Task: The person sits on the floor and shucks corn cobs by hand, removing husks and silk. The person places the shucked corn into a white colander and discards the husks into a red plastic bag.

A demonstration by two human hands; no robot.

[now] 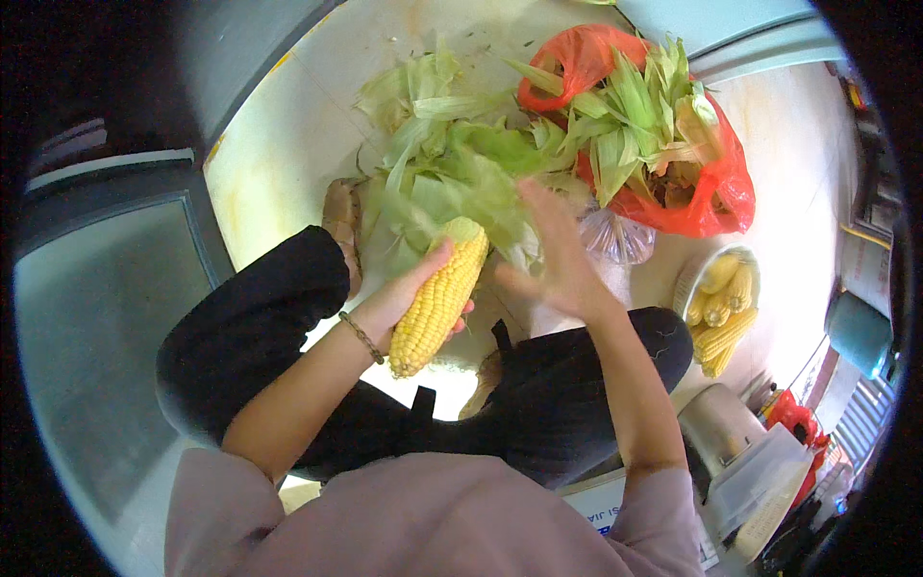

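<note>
In my left hand [394,303] is a bare yellow ear of corn [440,300], tilted, its pale end pointing up and right. The fingers wrap beneath it and the thumb lies along its upper side. My right hand [562,260], smeared by motion, is apart from the ear to its right, with fingers and thumb spread and nothing seen between them. Beyond both hands lies a heap of green corn husks [461,183] on the floor, some of it blurred.
A red plastic bag [733,188] with husks stands at the far right, beside a clear plastic bag [620,238]. Nearer, a white basket [685,288] holds several peeled ears. A metal pot [719,423] and plastic containers stand at the lower right. A glazed dark-framed panel [115,288] is at left.
</note>
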